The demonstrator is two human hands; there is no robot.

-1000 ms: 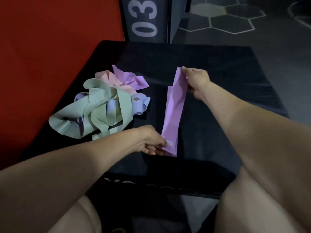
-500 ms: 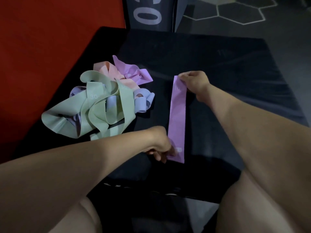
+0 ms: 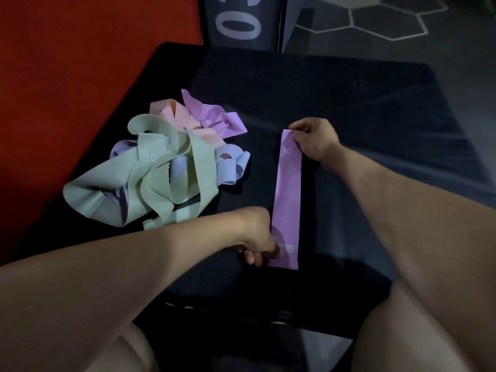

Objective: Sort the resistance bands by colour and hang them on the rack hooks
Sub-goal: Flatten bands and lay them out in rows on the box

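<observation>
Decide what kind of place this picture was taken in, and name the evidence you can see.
Probably a gym or fitness studio. Resistance bands with printed numbers lie piled on a black padded box, a numbered pad stands behind it, and the dark floor carries hexagon markings.

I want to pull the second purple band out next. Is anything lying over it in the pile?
Nothing visible covers the crumpled purple band at the pile's far edge. A pink band touches its left side. Both hands, left and right, hold the flattened purple band.
</observation>
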